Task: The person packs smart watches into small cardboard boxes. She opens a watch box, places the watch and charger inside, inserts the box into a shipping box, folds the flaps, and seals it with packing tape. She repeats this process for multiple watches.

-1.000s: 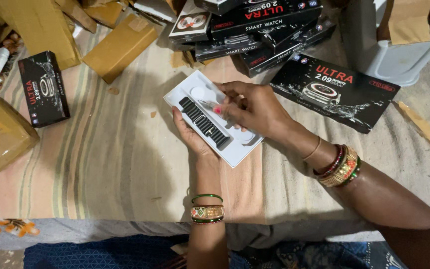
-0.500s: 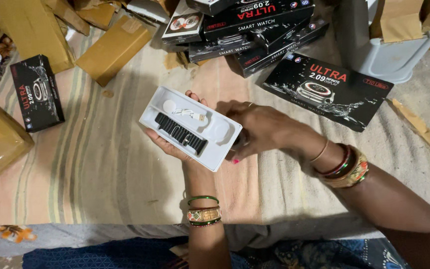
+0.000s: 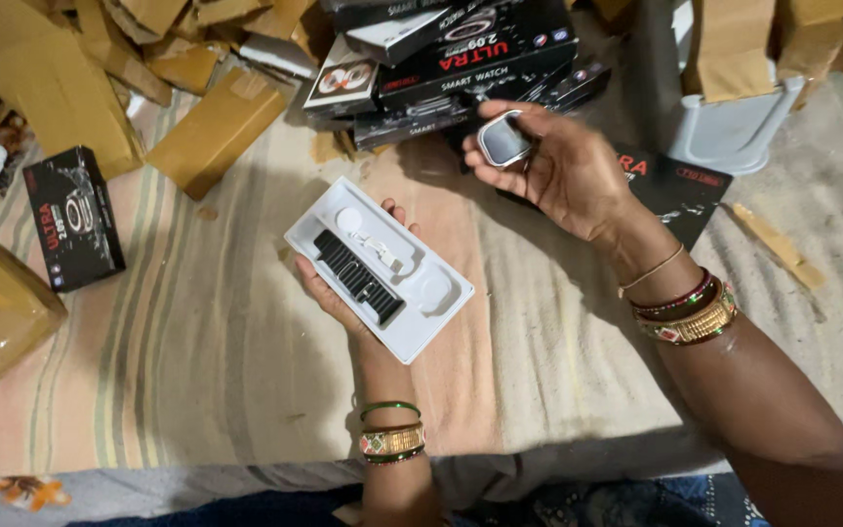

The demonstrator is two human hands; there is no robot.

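Near the middle of the striped bedsheet (image 3: 197,332), the left hand (image 3: 343,293) cradles a white plastic tray (image 3: 380,265) from below; a black ribbed strap (image 3: 358,277) lies in it. Farther right, the right hand (image 3: 563,171) grips a silver watch case (image 3: 502,141) between its fingertips, before stacked black boxes (image 3: 461,59).

White tray (image 3: 421,312), black strap inside, tilted; squarish watch body (image 3: 502,142), probably face-up.
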